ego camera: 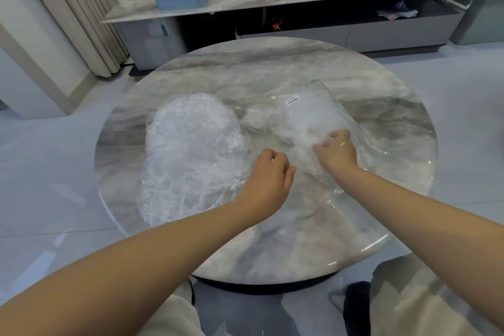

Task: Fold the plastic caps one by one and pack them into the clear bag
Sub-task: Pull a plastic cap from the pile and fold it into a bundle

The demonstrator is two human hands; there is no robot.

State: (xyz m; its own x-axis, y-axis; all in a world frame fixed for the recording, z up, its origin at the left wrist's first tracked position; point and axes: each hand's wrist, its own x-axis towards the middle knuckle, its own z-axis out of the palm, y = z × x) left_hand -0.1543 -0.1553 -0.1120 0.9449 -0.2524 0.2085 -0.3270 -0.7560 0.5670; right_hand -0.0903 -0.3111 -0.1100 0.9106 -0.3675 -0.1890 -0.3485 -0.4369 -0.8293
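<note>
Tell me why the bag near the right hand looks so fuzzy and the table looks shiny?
In the head view, the right hand and the clear bag it reaches into are smeared by motion blur; the pile of plastic caps is sharper. The marble table throws back glare along its near edge, and the wide lens bends the shelf behind.

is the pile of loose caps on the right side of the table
No, the cap pile lies on the table's left side, while the clear bag is on the right.
</note>
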